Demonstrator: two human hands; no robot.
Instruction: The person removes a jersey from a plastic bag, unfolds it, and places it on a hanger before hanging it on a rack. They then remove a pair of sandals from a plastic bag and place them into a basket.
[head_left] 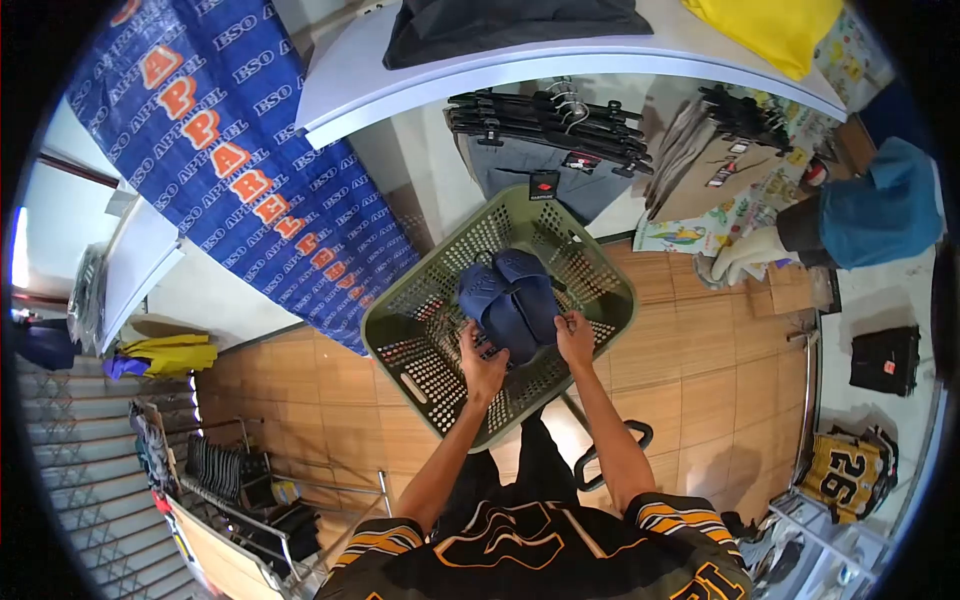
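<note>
A pair of navy blue slide sandals lies side by side between my two hands, over the inside of the basket. My left hand grips the near left edge of the pair, thumb on top. On the other side, my right hand has its fingers closed at the near right edge of the sandals. Beneath them is an olive green plastic basket with perforated walls. Its bottom is partly hidden by the sandals and my hands.
Grey trousers on black hangers hang behind the basket, with beige ones to the right. Above is a white shelf. A blue printed banner hangs left. A black looped handle is near my right forearm. Clothes racks stand lower left.
</note>
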